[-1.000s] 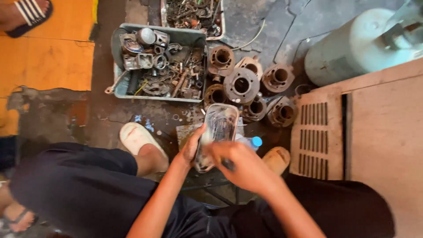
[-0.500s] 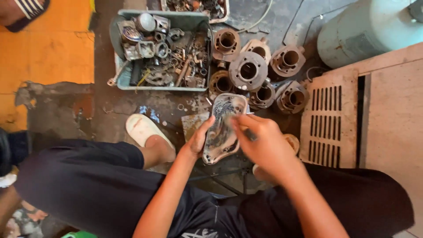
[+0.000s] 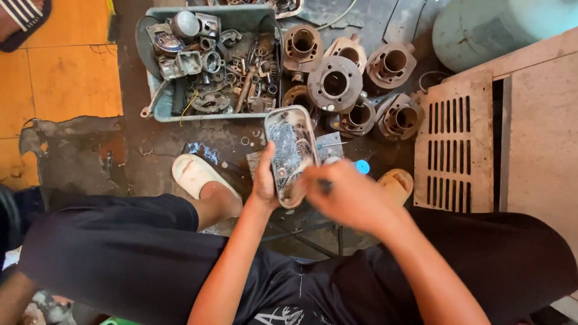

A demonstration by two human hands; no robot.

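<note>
Both hands at a metal cover above the knees.

The left hand (image 3: 265, 183) grips the cover (image 3: 291, 153) along its left edge, holding it end-up, its hollow side facing the camera. The right hand (image 3: 352, 195) is at the cover's lower right, fingers curled round a small dark tool (image 3: 325, 185); it is blurred. Beyond the cover lie a grey tray (image 3: 158, 111) of parts and a cluster of engine cylinders (image 3: 335, 84).
</note>
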